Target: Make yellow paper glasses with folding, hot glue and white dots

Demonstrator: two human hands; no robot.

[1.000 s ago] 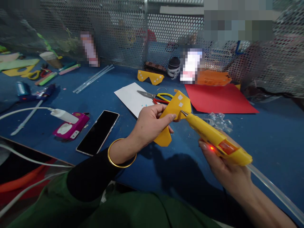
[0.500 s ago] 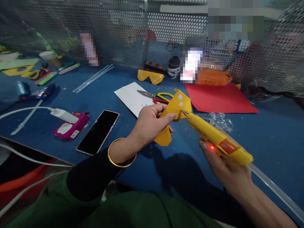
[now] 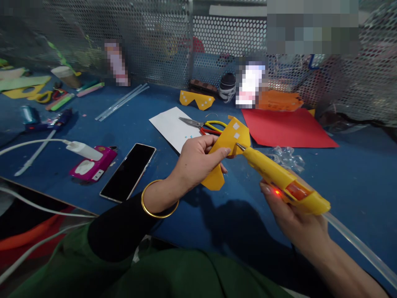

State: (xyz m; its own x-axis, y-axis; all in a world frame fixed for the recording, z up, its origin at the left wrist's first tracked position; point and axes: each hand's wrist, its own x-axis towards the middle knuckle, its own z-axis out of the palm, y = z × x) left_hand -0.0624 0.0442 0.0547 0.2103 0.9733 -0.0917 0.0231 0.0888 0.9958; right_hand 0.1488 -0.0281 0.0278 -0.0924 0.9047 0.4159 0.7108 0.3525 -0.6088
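My left hand (image 3: 198, 163) pinches a yellow paper cutout (image 3: 229, 136) between thumb and fingers, holding it above the table. Two small white squares mark the cutout's upper part. My right hand (image 3: 294, 219) is wrapped around a yellow hot glue gun (image 3: 285, 180) with a red light glowing on its side. The gun's metal nozzle points left and meets the cutout's face near my left thumb. A clear glue stick (image 3: 356, 240) sticks out of the gun's back end. Behind the cutout lie scissors (image 3: 201, 124) with yellow and red handles, partly on a white paper sheet (image 3: 170, 128).
A black-screened phone (image 3: 128, 171) and a magenta power adapter (image 3: 93, 163) lie left of my hands. Red paper (image 3: 285, 130), a yellow mask-shaped cutout (image 3: 197, 100) and clear glue sticks (image 3: 120, 103) are further back. A blue glue gun (image 3: 52, 122) rests far left. Perforated metal panels (image 3: 149, 45) close off the back.
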